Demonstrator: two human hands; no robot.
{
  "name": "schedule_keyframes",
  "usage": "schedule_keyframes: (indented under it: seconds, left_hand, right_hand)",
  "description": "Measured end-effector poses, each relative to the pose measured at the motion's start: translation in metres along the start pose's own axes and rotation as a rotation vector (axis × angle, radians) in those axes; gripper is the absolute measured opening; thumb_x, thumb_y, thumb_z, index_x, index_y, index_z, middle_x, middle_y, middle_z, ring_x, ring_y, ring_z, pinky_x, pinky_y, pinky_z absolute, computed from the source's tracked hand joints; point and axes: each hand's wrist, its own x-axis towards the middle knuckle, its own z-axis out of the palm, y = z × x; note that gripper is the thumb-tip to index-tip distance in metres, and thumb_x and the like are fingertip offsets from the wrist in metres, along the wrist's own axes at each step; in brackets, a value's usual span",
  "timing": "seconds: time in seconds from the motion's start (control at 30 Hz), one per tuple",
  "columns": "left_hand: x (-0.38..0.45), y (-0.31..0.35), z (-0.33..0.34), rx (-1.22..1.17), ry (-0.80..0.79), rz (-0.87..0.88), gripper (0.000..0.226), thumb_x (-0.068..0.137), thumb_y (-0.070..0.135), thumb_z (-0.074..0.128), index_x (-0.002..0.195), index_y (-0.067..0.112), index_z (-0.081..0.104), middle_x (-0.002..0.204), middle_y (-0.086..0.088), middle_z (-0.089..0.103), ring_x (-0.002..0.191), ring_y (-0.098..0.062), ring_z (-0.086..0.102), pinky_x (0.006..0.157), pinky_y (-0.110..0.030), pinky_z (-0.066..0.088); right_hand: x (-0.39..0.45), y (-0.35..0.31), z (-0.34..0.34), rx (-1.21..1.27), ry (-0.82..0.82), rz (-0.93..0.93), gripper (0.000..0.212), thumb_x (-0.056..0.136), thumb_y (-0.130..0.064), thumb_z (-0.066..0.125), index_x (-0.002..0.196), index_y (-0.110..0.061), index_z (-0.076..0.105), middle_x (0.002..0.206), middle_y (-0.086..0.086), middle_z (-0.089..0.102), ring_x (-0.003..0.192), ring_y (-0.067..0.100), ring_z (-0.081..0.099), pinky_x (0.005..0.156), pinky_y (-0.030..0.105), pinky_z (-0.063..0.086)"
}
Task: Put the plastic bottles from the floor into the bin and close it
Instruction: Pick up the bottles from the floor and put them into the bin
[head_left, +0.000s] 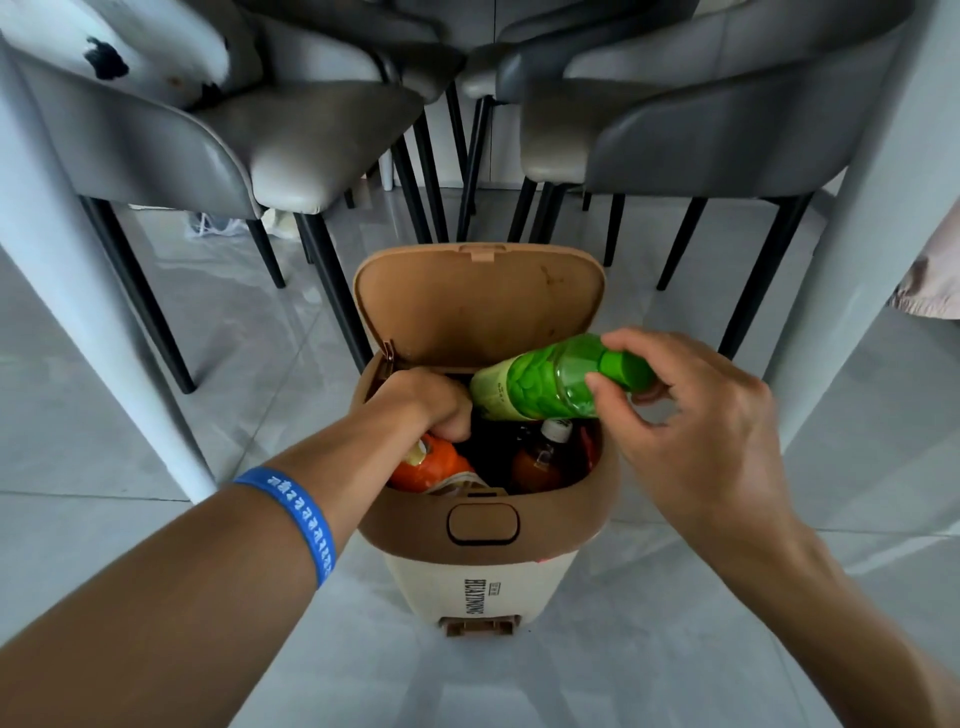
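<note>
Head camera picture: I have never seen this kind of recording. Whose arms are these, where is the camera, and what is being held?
There is no robot. A person wears one wide-angle camera on the head, looking down at their own arms. On the grey tiled floor stands a cream plastic bin with a brown top, its brown lid tipped open. The right hand holds a green plastic bottle by its cap end, sideways over the opening. The left hand, blue wristband on its arm, reaches inside onto an orange bottle. A dark bottle lies inside too.

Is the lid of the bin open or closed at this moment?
Open. The brown lid stands tilted back behind the bin, and bottles show inside the opening, among them an orange bottle.
</note>
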Motion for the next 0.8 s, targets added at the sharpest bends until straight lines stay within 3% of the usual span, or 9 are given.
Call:
schedule_keyframes:
  seconds: [0.13,0.33,0.5,0.63,0.73,0.8]
  left_hand:
    - [-0.011,-0.006,-0.003,-0.080,-0.004,0.041,0.041,0.092,0.034,0.057,0.128,0.015,0.060,0.115,-0.009,0.064,0.101,-0.030,0.064,0.091,-0.043,0.053]
    - [-0.033,-0.006,0.000,-0.042,0.011,0.074,0.043,0.094,0.042,0.057,0.130,0.017,0.055,0.121,-0.007,0.061,0.101,-0.026,0.060,0.079,-0.035,0.047]
    - [-0.036,-0.005,0.012,-0.048,0.007,0.113,0.047,0.091,0.048,0.054,0.129,0.020,0.057,0.120,-0.006,0.063,0.105,-0.030,0.063,0.096,-0.046,0.052]
    - [-0.055,-0.017,-0.003,-0.011,0.030,0.181,0.043,0.099,0.048,0.048,0.130,0.020,0.059,0.127,-0.004,0.061,0.112,-0.027,0.060,0.091,-0.038,0.051]
    - [-0.076,-0.034,-0.021,0.065,-0.058,0.207,0.058,0.088,0.054,0.064,0.139,0.029,0.052,0.132,0.008,0.051,0.122,-0.020,0.052,0.091,-0.031,0.043]
    - [-0.087,-0.041,-0.028,0.165,-0.131,0.162,0.069,0.081,0.041,0.077,0.142,0.032,0.048,0.130,0.008,0.048,0.119,-0.017,0.049,0.090,-0.029,0.041]
  right_hand:
    - [0.004,-0.002,0.002,0.018,0.067,-0.011,0.026,0.089,-0.018,0.071,0.112,-0.007,0.069,0.098,0.007,0.073,0.082,0.021,0.068,0.067,0.041,0.060]
    - [0.009,-0.004,-0.003,0.022,0.123,0.019,0.026,0.090,-0.019,0.071,0.114,-0.009,0.068,0.100,0.007,0.074,0.082,0.021,0.068,0.068,0.038,0.060]
    - [0.009,-0.005,-0.006,0.023,0.101,0.031,0.025,0.090,-0.020,0.070,0.113,-0.009,0.068,0.098,0.007,0.073,0.081,0.022,0.068,0.067,0.041,0.059]
    - [0.012,0.000,-0.015,0.003,0.054,0.052,0.027,0.091,-0.025,0.067,0.115,-0.011,0.067,0.096,0.007,0.073,0.078,0.021,0.066,0.068,0.039,0.058]
    - [0.017,0.001,-0.023,0.021,0.082,0.117,0.029,0.092,-0.029,0.067,0.116,-0.013,0.067,0.095,0.005,0.072,0.076,0.015,0.062,0.068,0.027,0.052]
    - [0.018,0.001,-0.023,0.018,0.079,0.126,0.030,0.092,-0.029,0.067,0.116,-0.012,0.067,0.094,0.005,0.072,0.075,0.014,0.061,0.068,0.027,0.051]
